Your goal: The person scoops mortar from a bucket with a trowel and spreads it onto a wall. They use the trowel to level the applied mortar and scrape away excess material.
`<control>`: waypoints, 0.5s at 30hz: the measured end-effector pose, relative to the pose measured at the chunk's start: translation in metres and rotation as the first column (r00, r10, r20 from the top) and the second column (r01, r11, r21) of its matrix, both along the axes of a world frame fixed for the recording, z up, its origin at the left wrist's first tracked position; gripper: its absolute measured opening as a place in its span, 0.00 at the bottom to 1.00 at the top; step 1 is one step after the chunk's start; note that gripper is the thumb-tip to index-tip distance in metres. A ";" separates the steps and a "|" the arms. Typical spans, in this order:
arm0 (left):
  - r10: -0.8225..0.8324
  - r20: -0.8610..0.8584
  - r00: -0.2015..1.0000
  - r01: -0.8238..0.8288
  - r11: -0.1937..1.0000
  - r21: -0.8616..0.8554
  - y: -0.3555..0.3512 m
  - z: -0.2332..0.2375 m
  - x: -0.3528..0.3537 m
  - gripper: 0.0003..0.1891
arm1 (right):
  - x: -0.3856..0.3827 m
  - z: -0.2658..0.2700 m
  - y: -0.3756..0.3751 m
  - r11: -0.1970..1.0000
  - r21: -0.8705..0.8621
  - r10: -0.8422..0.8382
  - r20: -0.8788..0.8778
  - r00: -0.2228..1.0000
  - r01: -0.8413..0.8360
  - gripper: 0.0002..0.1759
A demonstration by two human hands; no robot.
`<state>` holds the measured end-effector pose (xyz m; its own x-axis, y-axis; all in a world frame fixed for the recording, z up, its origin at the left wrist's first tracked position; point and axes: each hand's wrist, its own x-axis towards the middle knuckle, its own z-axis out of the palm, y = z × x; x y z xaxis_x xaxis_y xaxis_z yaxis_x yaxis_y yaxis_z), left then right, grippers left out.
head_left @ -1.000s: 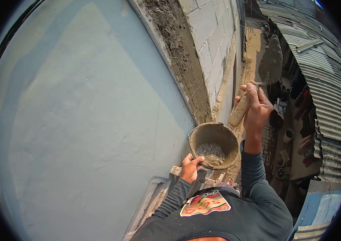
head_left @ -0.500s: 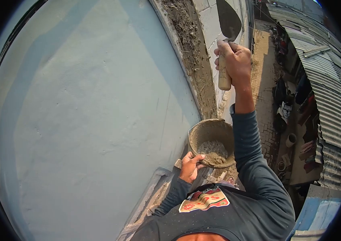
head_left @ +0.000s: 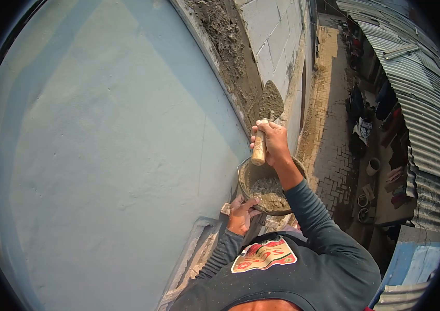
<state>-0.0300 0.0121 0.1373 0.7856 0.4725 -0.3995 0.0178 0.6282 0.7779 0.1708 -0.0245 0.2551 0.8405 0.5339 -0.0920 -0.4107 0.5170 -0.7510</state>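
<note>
My right hand [head_left: 273,141] is closed round the wooden handle of a trowel [head_left: 271,101]. Grey mortar coats the blade, which points up beside the rough mortar strip [head_left: 230,52] on the wall's edge. Below that hand is a bucket [head_left: 246,179] with wet mortar [head_left: 272,201] in its bottom. My left hand [head_left: 241,214] grips the bucket's near rim, thumb over the edge and fingers underneath. My right forearm hides part of the bucket's right side.
A smooth pale blue wall [head_left: 111,155] fills the left. White blockwork [head_left: 274,39] borders the mortar strip. Far below on the right runs a paved alley [head_left: 331,160], with corrugated metal roofing [head_left: 412,98] beyond it. A wooden-edged frame [head_left: 194,254] sits low beside my left arm.
My right hand has brought the trowel down and left, from high over the blockwork to just above the bucket. Mortar now shows on its blade. My left hand keeps hold of the bucket.
</note>
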 end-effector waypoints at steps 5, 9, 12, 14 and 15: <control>-0.015 -0.037 0.999 0.016 0.999 0.040 -0.001 0.006 0.002 0.14 | -0.027 0.018 0.016 0.996 0.079 0.049 -0.010 0.999 -0.049 0.12; -0.003 -0.057 0.998 0.006 0.999 0.041 0.001 0.007 0.003 0.14 | -0.040 0.059 0.009 0.976 0.201 0.083 0.000 0.997 -0.082 0.15; -0.009 -0.051 0.999 0.011 0.999 0.045 0.003 0.003 0.001 0.14 | -0.045 0.083 0.001 0.953 0.274 0.122 0.039 0.992 -0.128 0.16; -0.007 -0.050 0.999 0.009 0.999 0.045 0.004 0.003 0.003 0.14 | -0.049 0.090 -0.005 0.929 0.326 0.165 0.063 0.984 -0.177 0.15; -0.010 -0.054 0.998 0.012 0.999 0.044 0.005 0.001 0.003 0.13 | -0.051 0.091 -0.007 0.901 0.374 0.204 0.084 0.975 -0.220 0.15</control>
